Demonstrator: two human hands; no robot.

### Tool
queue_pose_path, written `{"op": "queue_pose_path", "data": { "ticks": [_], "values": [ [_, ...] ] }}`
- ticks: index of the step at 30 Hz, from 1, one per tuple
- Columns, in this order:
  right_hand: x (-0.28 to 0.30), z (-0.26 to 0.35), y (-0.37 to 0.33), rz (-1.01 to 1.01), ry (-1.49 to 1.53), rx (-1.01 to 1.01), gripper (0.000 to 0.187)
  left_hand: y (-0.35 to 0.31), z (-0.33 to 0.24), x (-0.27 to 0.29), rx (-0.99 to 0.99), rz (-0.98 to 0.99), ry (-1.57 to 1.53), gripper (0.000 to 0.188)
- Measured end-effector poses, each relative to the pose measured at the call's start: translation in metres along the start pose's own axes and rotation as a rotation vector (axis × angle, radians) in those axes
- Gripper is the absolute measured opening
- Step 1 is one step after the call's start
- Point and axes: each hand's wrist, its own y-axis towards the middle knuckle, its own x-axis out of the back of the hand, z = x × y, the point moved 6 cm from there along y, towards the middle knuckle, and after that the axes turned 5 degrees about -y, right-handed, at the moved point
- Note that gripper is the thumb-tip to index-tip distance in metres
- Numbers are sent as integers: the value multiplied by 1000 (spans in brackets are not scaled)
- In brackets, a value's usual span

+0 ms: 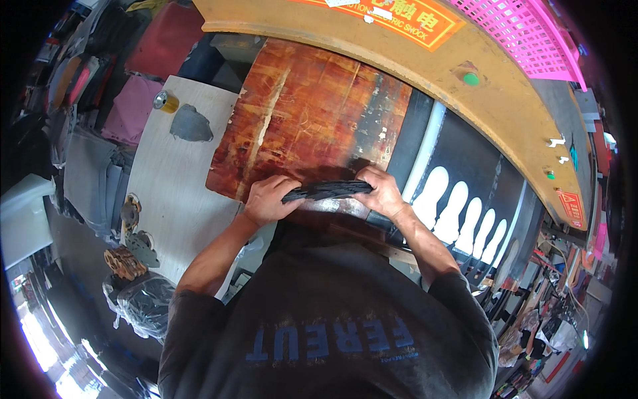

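A stack of thin black sheet pieces [327,191] is held between my two hands, over the near edge of a worn reddish-brown board [312,113]. My left hand [269,199] is closed round the stack's left end, the thumb on the near side. Its right end is gripped by my right hand [384,191], fingers on the far side. The layers show edge-on and bow slightly upward in the middle. What shape the pieces have cannot be made out from here.
A yellow machine beam [492,100] with green buttons arches across the far side, carrying a pink basket [525,40]. White sole-shaped forms [458,216] lie in a row at right. On the pale table [166,179] at left are a grey scrap [191,124] and a can [165,102].
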Motion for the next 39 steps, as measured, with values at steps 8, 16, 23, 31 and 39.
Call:
{"op": "queue_pose_path", "data": {
  "ticks": [8, 16, 23, 31, 39],
  "values": [
    [4, 6, 6, -91, -156, 76, 56, 5, 1, 3, 20, -36, 53, 47],
    [22, 12, 66, 287, 309, -130, 60, 12, 29, 29, 609, 225, -648, 33],
    [10, 31, 128, 341, -193, 33, 58, -8, 40, 40, 665, 50, 24, 66],
    [53, -39, 98, 90, -106, -431, 40, 60, 11, -5, 314, -76, 216, 70],
    [-1, -47, 72, -15, 272, -534, 42, 113, 12, -53, 144, 104, 356, 47]
  ]
}}
